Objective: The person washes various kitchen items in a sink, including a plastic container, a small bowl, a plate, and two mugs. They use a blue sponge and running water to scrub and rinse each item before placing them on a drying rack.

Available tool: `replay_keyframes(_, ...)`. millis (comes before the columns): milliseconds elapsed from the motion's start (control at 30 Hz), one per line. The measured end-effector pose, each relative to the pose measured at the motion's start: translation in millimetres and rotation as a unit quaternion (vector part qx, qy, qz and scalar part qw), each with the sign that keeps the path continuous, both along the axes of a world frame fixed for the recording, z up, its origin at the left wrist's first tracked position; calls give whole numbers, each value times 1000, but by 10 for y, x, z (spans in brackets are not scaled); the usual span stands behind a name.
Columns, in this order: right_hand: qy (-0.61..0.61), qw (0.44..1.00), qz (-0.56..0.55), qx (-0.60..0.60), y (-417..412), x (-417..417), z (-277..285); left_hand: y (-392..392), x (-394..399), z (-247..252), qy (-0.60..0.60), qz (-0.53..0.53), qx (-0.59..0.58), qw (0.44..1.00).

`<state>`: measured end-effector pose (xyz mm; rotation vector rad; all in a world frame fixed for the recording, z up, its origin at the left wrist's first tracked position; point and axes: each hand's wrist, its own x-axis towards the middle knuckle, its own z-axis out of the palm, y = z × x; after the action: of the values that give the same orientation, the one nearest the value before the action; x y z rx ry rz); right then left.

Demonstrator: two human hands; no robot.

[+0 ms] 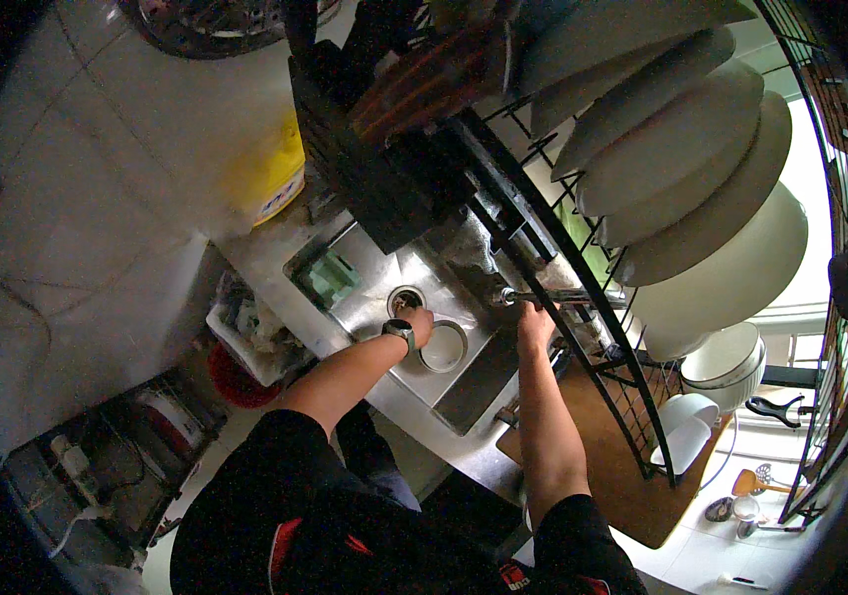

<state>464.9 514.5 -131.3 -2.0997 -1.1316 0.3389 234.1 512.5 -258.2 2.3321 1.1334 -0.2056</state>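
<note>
My left hand [416, 327], with a watch on its wrist, is low in the stainless steel sink [364, 312], between the drain [405, 300] and a white bowl [443, 347]. Its fingers reach toward the drain and the bowl's rim is close beside it; whether it grips anything cannot be made out. My right hand [536, 321] is at the metal faucet [543, 297], right of the sink, its fingers partly hidden behind the faucet and the black rack bar. A pale green block-like thing [333, 277] lies in the sink's far left corner.
A black wire dish rack [588, 327] with large plates [677, 141] and stacked bowls [721, 364] overhangs the right side. Beneath it lies a brown board [595, 446]. Left of the counter stand a white bin [253, 327] with scraps, a red basin [234, 379] and a yellow container [279, 182].
</note>
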Motion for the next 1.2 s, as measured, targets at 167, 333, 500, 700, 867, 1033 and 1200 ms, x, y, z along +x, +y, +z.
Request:
replay_keyframes(167, 2, 996, 86, -24, 296, -555, 241, 60, 91, -1124, -26, 21, 63, 997)
replay_keyframes(333, 17, 998, 14, -54, -52, -313, 365, 53, -61, 216, -158, 129, 6, 979)
replay_keyframes(500, 155, 985, -20, -71, -340, -197, -602, 21, -449, 1120, -277, 281, 78, 916)
replay_keyframes(700, 514, 855, -16, -62, -136, -973, -722, -230, -483, 1139, -389, 423, -31, 818)
replay_keyframes(867, 501, 865, -9, -11, 131, -1207, -742, -439, -398, 915, -389, 411, -175, 805)
replay_keyframes(1033, 514, 858, 7, -2, 243, -1381, -652, -407, -407, 958, -339, 398, -204, 828)
replay_keyframes(1200, 532, 846, 24, 0, 328, -1179, -644, -373, -424, 962, -374, 394, -249, 802)
